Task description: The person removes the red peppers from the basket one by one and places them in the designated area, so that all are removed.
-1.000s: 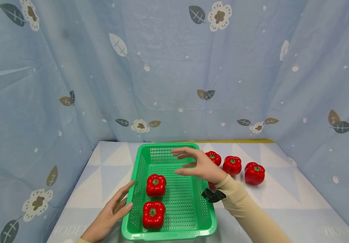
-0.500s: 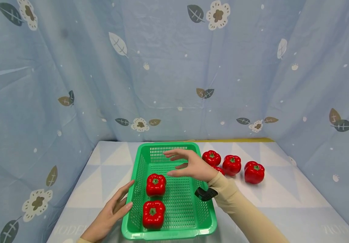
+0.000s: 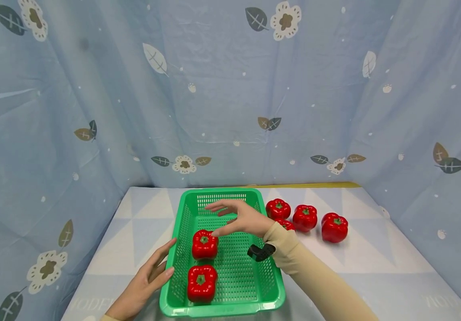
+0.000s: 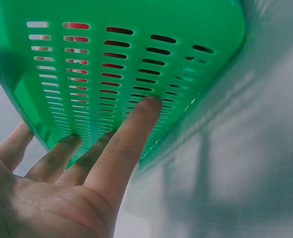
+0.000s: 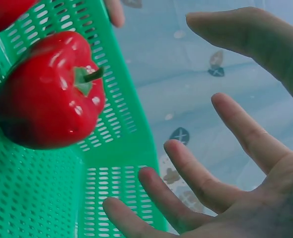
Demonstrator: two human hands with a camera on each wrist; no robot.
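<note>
A green plastic basket (image 3: 238, 308) stands on the table with two red bell peppers inside, one farther back (image 3: 205, 245) and one nearer the front (image 3: 202, 284). My left hand (image 3: 143, 283) lies along the basket's left wall; in the left wrist view its extended fingers (image 4: 129, 144) touch the slotted side. Over the basket hovers my right hand (image 3: 240, 218), fingers spread and holding nothing, its thumb overlapping the rear pepper in the head view. The right wrist view has the spread right hand (image 5: 226, 183) apart from the rear pepper (image 5: 52, 94) and its green stem.
Several more red bell peppers lie on the table right of the basket, among them a middle one (image 3: 305, 218) and a rightmost one (image 3: 334, 228). One is partly covered by the right wrist. A blue patterned curtain (image 3: 214, 111) encloses the table's back and sides.
My right hand has moved left, farther over the basket toward the rear pepper, uncovering more of the peppers on the right. The left hand and basket have stayed in place.
</note>
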